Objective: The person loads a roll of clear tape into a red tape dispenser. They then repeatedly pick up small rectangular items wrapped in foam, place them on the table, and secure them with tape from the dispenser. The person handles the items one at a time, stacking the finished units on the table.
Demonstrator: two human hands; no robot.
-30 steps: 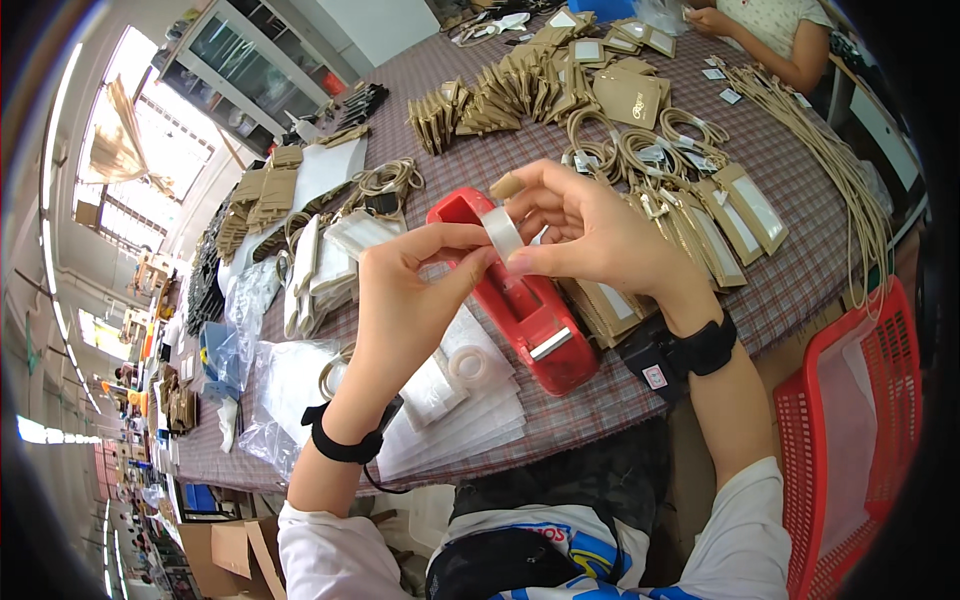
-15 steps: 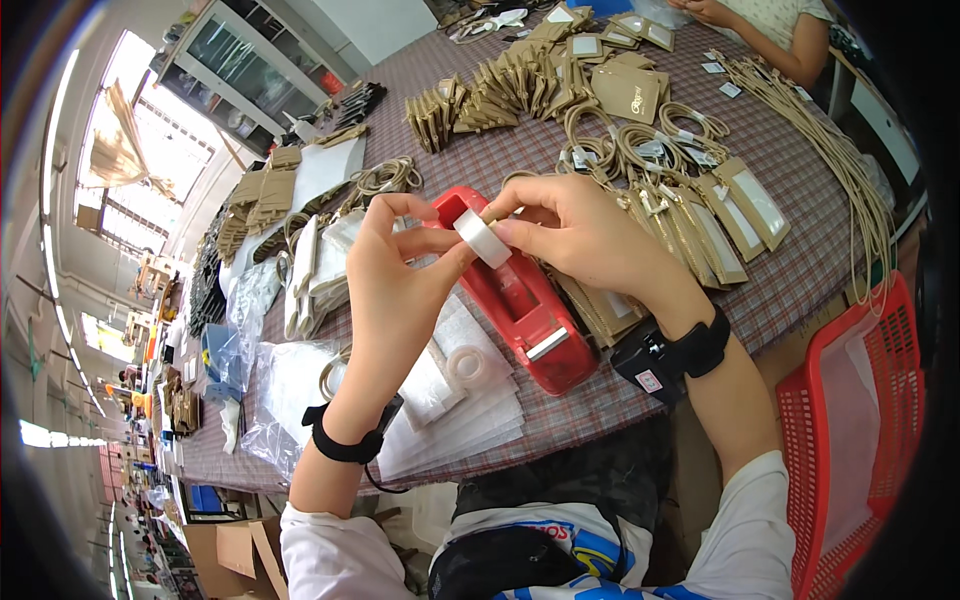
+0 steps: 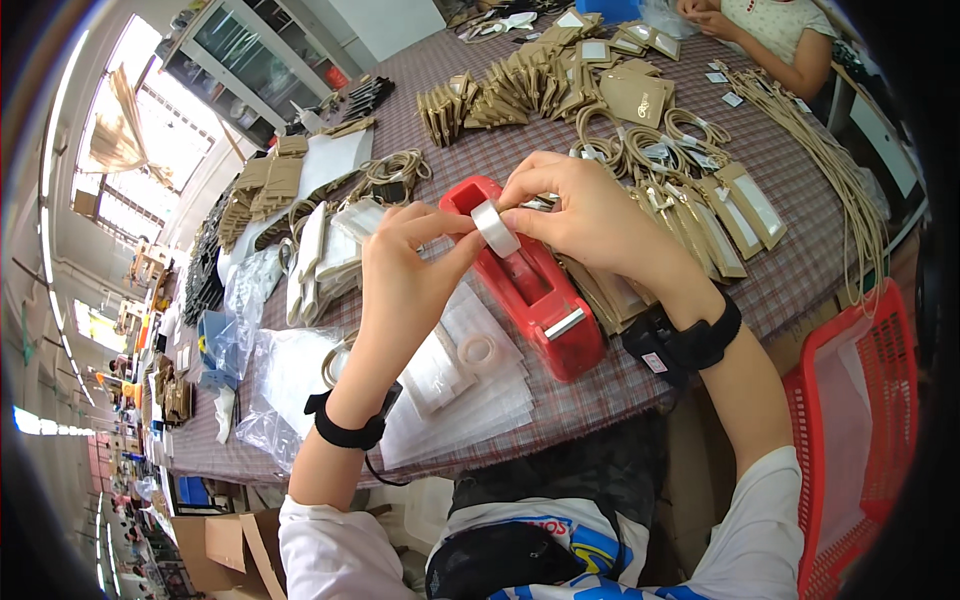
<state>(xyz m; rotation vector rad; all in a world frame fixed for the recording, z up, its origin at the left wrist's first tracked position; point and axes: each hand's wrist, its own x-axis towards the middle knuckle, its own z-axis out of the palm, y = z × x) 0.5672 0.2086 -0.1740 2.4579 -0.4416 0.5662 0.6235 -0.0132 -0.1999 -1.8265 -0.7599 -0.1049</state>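
A roll of clear tape [image 3: 497, 232] is held up over a red tape dispenser [image 3: 572, 352], tilted, with its rim facing me. My left hand [image 3: 408, 262] pinches the roll's left side between thumb and fingertips. From the right, my right hand [image 3: 585, 215] grips its other edge with thumb and index finger. The dispenser stands on the table just below, its cutting edge toward me and its slot showing no roll seated in it. A pale, ring-shaped tape core [image 3: 477, 349] lies on white translucent sheets [image 3: 480, 415] left of the dispenser.
Tan pouches with coiled cords [image 3: 720, 225] lie to the right, and more tan pouches [image 3: 500, 95] stand in rows at the back. Clear plastic bags [image 3: 275, 400] lie at left. A red basket [image 3: 860, 420] stands beside the checked table [image 3: 400, 70]. Another person's hands [image 3: 708, 18] are at far right.
Both hands have shifted a little to the right in the picture with the roll. My left fingers, curled and raised before, now reach straighter to the roll's edge.
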